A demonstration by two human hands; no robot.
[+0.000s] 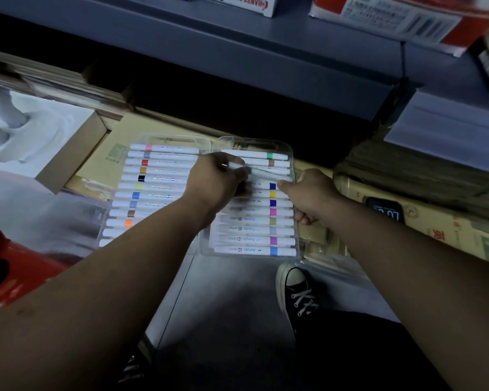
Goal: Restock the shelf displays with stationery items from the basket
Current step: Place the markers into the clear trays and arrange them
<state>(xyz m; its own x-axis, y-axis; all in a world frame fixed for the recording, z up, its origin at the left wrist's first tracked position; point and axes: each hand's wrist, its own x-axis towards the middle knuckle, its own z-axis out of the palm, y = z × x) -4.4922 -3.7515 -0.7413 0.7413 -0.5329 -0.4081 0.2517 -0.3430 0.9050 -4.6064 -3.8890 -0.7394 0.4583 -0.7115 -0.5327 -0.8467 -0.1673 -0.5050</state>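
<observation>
My left grip (220,179) pinches one white marker (268,173) by its left end, over the right half of the open clear marker case (251,142). The marker's long axis runs left to right, nearly parallel with the markers bedded in that half and only a little tilted. Its far end points toward my right grip (308,193).

I judge that the gap it belongs to lies just under it, between the brown-banded marker (271,163) and the blue-banded marker (273,186). So the coming move is small: level the marker with its neighbours and press it down into the row.

My right grip is curled round the case's right edge, thumb lying over the rim, steadying it. The left is the one nearer the slot. Its forearm reaches across the case's left half, back of the hand up. The case lies flat on a cardboard box (130,136) beneath the grey shelf (237,52).
</observation>
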